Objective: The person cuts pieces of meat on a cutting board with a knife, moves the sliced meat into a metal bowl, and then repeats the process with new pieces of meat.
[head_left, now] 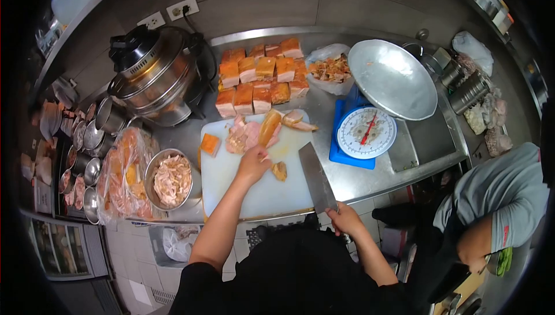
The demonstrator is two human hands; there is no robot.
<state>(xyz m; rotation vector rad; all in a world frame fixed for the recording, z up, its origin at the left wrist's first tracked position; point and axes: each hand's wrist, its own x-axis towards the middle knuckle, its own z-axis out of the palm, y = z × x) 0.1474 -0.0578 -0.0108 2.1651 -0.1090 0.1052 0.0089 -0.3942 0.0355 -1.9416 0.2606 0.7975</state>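
Note:
My right hand (345, 220) is wrapped round the handle of a cleaver (316, 177), whose broad blade lies over the right edge of the white cutting board (231, 195). On the board, the closed fingers of my left hand (252, 166) grip the near end of a long piece of brown-skinned cooked meat (270, 128). Paler meat slices (241, 136) lie under and left of it. Another brown-skinned piece (298, 120) rests at the board's back right corner. A small yellowish piece (279, 171) sits beside my left hand, and an orange-topped cube (210, 144) lies at the left.
Blocks of crisp-skinned pork (244, 96) stand behind the board. A blue scale (352, 161) with a metal pan (392, 78) is at right. A pot of shredded meat (171, 180), a bagged heap of meat (128, 165) and a round cooker (153, 78) are left. Another person (491, 199) stands close at right.

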